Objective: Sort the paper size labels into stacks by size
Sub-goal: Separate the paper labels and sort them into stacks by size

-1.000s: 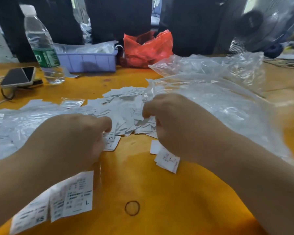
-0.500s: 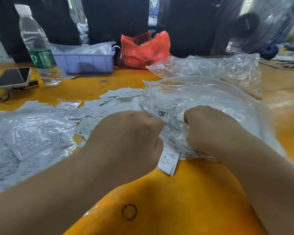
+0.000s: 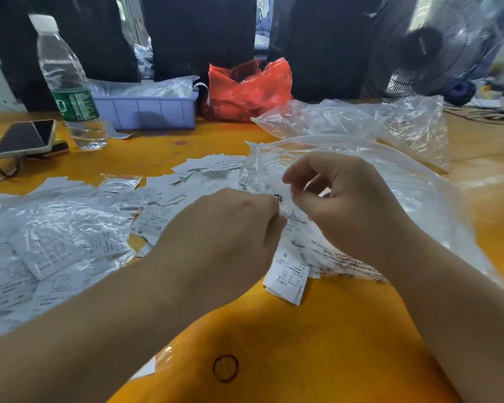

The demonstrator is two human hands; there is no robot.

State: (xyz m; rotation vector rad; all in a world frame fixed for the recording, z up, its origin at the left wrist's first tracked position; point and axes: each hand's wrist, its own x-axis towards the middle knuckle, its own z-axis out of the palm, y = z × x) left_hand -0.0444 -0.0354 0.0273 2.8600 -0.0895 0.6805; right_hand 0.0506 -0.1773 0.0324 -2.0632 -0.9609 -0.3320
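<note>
A loose heap of white paper size labels (image 3: 169, 196) covers the middle of the orange table (image 3: 303, 344). A small stack marked S (image 3: 288, 276) lies just in front of my hands. A large clear plastic bag (image 3: 419, 205) with printed text lies over the right part of the heap. My left hand (image 3: 230, 234) is curled with its fingertips at the bag's edge. My right hand (image 3: 341, 199) is raised a little, pinching the thin plastic between thumb and fingers. More labels lie under clear plastic (image 3: 41, 242) on the left.
At the back stand a water bottle (image 3: 67, 85), a phone (image 3: 26, 138), a lilac tray (image 3: 146, 109), a red plastic bag (image 3: 248, 88) and a fan (image 3: 428, 48). Another crumpled clear bag (image 3: 361, 117) lies back right. A dark rubber band (image 3: 225, 367) lies near me.
Both hands have moved from the label heap to the clear bag's edge. The right hand has lifted and is pulling the plastic; the left hand has shifted right next to it.
</note>
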